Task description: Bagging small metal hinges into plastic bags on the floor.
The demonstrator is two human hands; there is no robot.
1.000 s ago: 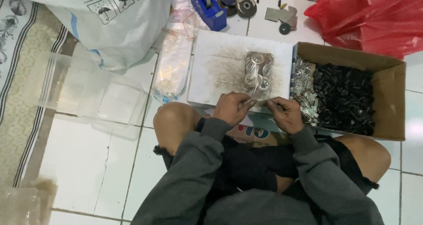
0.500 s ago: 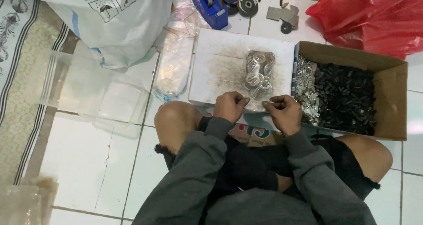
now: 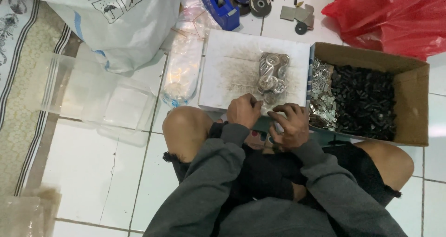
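From where I watch, the biggest thing near the grip is the cardboard box (image 3: 409, 102) to the right of both hands, loaded with black pieces (image 3: 362, 102) and a drift of small silver metal parts (image 3: 321, 100) on its near-left side; I judge that a careless elbow swing could tip parts over its wall. Just ahead of the knuckles lies the white board (image 3: 232, 70), with a pile of shiny metal rings (image 3: 272, 74) resting just beyond the fingers, loose enough that a nudge might scatter it onto the tiles. My left hand (image 3: 244, 110) is curled shut at the board's near edge, the right hand (image 3: 288, 123) beside it with fingers bent inward, almost touching. Whatever small part they pinch is hidden between them, so I cannot tell what is held. A slip here would likely drop it into my lap, hard to find.
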